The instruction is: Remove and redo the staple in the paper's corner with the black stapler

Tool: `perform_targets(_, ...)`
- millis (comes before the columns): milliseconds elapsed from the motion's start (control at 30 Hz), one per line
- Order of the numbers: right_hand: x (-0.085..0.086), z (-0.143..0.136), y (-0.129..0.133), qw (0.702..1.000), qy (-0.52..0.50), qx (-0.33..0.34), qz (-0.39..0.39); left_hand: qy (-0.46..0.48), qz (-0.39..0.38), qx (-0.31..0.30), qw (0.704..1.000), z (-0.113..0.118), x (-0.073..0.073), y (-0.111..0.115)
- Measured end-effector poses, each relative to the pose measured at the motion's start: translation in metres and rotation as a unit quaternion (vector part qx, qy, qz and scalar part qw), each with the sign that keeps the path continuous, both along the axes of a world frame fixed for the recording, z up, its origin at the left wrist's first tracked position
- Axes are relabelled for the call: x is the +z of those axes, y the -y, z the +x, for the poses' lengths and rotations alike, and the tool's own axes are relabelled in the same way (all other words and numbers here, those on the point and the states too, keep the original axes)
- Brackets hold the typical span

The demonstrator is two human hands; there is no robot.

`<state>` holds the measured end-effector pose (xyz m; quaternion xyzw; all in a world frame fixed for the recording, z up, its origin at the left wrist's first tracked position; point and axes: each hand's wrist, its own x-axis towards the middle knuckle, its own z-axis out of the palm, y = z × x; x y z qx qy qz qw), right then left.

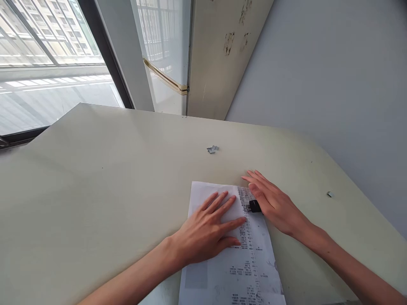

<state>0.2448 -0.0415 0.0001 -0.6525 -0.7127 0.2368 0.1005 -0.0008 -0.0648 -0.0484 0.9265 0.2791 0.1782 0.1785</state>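
Keep left hand (208, 233) spread, paper (222, 275) flat; square black tool (255, 206) to paper's right edge. Right hand (276, 205): grip cannot be determined.

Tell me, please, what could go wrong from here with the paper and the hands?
The left hand has its index fingertip close to the small black object, so it might get pinched or poked. If that hand eases its pressure, the paper could slide. The right hand might then knock the object askew.
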Motion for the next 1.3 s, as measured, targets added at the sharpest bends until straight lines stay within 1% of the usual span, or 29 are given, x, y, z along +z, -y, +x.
perform_targets(500, -0.0007, -0.0009, 0.0004, 0.999, 0.031, 0.004, 0.005, 0.016, 0.003, 0.009, 1.0, 0.0059, -0.0051, 0.0028)
perform_targets(667, -0.0019, -0.0008, 0.0002, 0.999, 0.034, 0.007, 0.022, 0.014, 0.0, 0.011, 1.0, 0.0076, -0.0054, 0.0029)
perform_targets(800, -0.0026, -0.0005, 0.0001, 0.999, 0.033, 0.007, 0.018, 0.021, 0.005, 0.012, 1.0, 0.0079, -0.006, 0.0032)
perform_targets(1067, -0.0023, -0.0033, -0.0007, 0.999, 0.05, 0.0, 0.01, 0.007, 0.011, 0.011, 1.0, 0.008, -0.0057, 0.004)
perform_targets(1300, -0.0048, -0.0047, -0.0012, 0.998, 0.057, -0.001, 0.027, 0.01, 0.01, 0.012, 1.0, 0.0082, -0.0048, 0.0039)
